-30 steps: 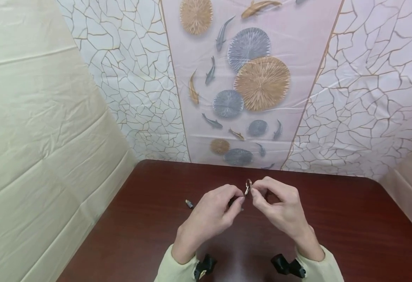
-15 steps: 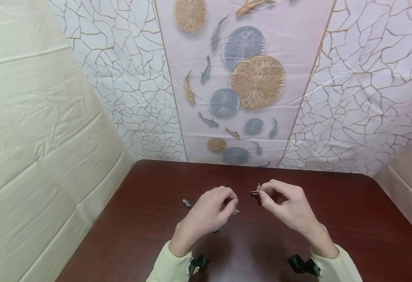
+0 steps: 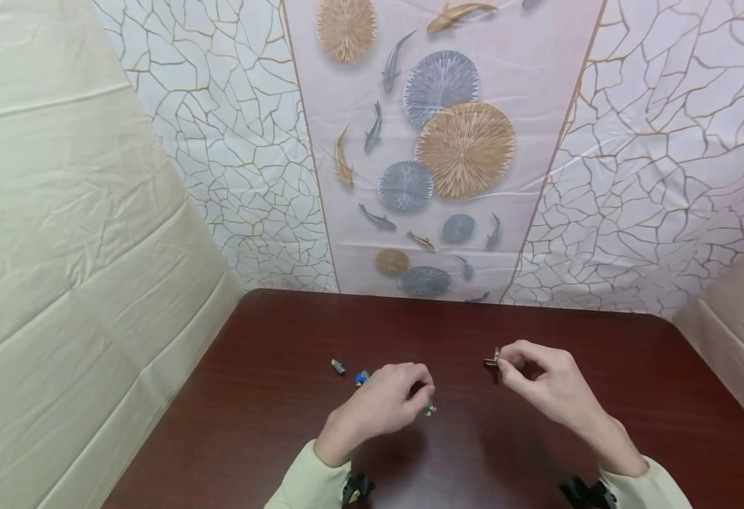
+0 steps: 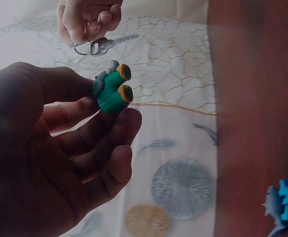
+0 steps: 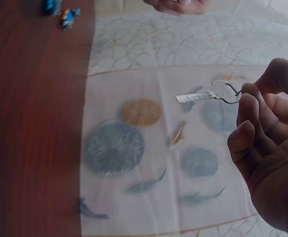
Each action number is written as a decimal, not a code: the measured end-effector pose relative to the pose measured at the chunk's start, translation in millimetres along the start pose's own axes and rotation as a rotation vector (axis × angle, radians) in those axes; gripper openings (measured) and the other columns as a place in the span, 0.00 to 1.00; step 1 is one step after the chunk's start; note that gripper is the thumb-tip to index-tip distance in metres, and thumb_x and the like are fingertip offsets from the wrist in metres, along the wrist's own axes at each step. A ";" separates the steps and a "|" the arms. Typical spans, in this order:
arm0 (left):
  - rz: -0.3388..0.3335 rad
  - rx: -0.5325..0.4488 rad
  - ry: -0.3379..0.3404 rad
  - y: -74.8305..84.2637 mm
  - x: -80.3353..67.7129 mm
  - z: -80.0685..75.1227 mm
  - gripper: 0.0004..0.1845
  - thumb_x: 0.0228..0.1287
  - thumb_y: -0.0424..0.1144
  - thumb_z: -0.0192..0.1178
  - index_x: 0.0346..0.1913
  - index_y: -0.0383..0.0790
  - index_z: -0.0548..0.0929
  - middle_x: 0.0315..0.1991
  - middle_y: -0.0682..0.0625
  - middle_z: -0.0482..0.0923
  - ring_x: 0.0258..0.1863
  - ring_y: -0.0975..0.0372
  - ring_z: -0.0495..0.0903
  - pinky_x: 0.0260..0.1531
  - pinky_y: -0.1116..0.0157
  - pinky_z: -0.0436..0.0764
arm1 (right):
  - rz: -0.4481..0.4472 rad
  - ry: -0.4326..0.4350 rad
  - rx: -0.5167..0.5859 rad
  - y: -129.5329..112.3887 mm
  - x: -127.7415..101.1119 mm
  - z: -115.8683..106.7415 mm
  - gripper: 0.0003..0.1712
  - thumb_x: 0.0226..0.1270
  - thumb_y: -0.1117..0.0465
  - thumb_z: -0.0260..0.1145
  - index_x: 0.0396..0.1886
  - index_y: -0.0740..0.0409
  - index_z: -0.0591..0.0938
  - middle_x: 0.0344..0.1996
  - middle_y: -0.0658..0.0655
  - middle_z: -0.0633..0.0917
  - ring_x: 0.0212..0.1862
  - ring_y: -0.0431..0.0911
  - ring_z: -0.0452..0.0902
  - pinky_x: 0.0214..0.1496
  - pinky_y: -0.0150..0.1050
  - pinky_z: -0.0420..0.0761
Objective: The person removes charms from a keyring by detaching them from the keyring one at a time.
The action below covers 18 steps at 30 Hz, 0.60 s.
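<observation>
My left hand point(image 3: 424, 400) pinches a small green toy figure point(image 4: 111, 92) with orange tips between thumb and fingers, low over the dark red table point(image 3: 270, 424). In the head view the figure point(image 3: 431, 408) just peeks out past the fingertips. My right hand point(image 3: 505, 363) is off to the right and pinches the head of a silver key point(image 5: 205, 94) on a metal ring point(image 4: 83, 47). The key's blade points toward my left hand. The key point(image 3: 492, 360) is held slightly above the tabletop.
A small grey piece point(image 3: 338, 366) and a small blue toy point(image 3: 362, 377) lie on the table left of my left hand. The patterned wall sheet point(image 3: 435, 155) stands behind the table, with cream sheets at both sides.
My hands were together at the key ring; they have drawn apart and come down toward the table. The left took the green figure, the right kept the key and ring and moved right.
</observation>
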State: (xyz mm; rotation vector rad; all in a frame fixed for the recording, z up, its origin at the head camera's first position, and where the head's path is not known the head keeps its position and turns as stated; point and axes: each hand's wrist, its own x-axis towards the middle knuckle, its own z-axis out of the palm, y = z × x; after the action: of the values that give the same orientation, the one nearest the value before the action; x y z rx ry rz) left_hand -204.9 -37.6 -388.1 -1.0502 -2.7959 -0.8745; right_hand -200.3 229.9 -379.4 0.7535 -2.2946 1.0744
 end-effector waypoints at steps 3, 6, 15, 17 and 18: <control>-0.003 0.009 -0.024 -2.8 0.8 6.5 0.06 0.70 0.39 0.55 0.37 0.48 0.82 0.26 0.62 0.76 0.23 0.73 0.71 0.27 0.77 0.70 | 0.010 0.001 -0.014 5.9 -6.5 -2.9 0.16 0.53 0.76 0.68 0.29 0.48 0.82 0.20 0.38 0.79 0.22 0.29 0.71 0.23 0.24 0.70; 0.000 0.029 -0.043 -5.7 0.5 12.2 0.05 0.69 0.39 0.56 0.35 0.48 0.81 0.26 0.62 0.75 0.23 0.74 0.70 0.27 0.78 0.69 | 0.026 0.002 -0.029 12.0 -12.0 -5.1 0.16 0.53 0.76 0.68 0.29 0.48 0.82 0.20 0.38 0.78 0.22 0.30 0.71 0.23 0.24 0.70; -0.054 0.019 -0.130 -14.6 0.6 27.0 0.06 0.71 0.40 0.55 0.36 0.48 0.81 0.26 0.62 0.76 0.23 0.74 0.70 0.28 0.76 0.71 | 0.091 -0.023 -0.111 30.8 -27.8 -11.7 0.16 0.53 0.73 0.69 0.27 0.45 0.81 0.18 0.36 0.77 0.21 0.29 0.70 0.24 0.23 0.68; -0.080 0.021 -0.150 -16.9 0.1 30.6 0.06 0.71 0.41 0.55 0.36 0.49 0.81 0.26 0.63 0.76 0.23 0.74 0.70 0.29 0.75 0.71 | 0.104 -0.030 -0.128 35.3 -30.9 -12.5 0.16 0.53 0.73 0.69 0.27 0.45 0.81 0.18 0.36 0.77 0.21 0.29 0.69 0.24 0.23 0.67; -0.091 0.022 -0.160 -18.2 0.0 32.4 0.06 0.71 0.41 0.55 0.36 0.49 0.81 0.26 0.63 0.76 0.23 0.74 0.71 0.29 0.75 0.72 | 0.111 -0.036 -0.134 37.3 -32.4 -12.9 0.16 0.53 0.73 0.69 0.27 0.45 0.81 0.18 0.36 0.77 0.21 0.29 0.69 0.24 0.23 0.67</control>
State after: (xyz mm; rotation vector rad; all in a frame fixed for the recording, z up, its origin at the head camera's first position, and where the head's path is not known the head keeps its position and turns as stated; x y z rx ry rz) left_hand -210.8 -32.1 -424.3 -1.0409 -2.9990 -0.7993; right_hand -198.9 269.0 -412.2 0.6038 -2.4365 0.9494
